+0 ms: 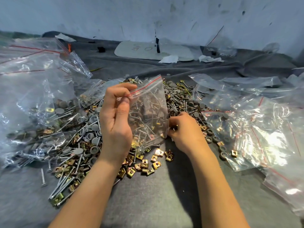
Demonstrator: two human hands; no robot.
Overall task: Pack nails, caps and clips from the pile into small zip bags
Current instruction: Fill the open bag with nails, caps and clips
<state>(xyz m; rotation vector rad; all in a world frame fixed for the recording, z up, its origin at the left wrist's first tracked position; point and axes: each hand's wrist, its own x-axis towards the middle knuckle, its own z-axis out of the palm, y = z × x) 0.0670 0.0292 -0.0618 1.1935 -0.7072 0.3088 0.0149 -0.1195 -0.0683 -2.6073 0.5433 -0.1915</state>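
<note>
Furthest left lies a heap of large clear plastic bags [32, 96], some with hardware inside. Beside it, spread over the grey cloth [148, 203], is the mixed pile [79, 129] of long silver steel nails [64, 180], round grey plastic caps [94, 127] and square brass-coloured metal clips [143, 163].

Of my two hands, the left hand [115, 119] is raised over the pile, thumb and fingertips pinching the red-lined top edge of the small clear zip bag [148, 112], which hangs with its bottom just above the clips. Through the bag I see mostly the pile behind it, so I cannot tell how much is in it.

The right hand [184, 129] sits low at the bag's lower right edge, fingers curled. I cannot tell whether it pinches a clip, the bag's corner or nothing.

I judge this to be the filling step. To do it well, I should hold only one lip of the mouth so it gapes, feed nails in head first so the points do not pierce the film, and keep the zip track free of hardware.

On the right lie more clear red-striped zip bags [255, 129].
</note>
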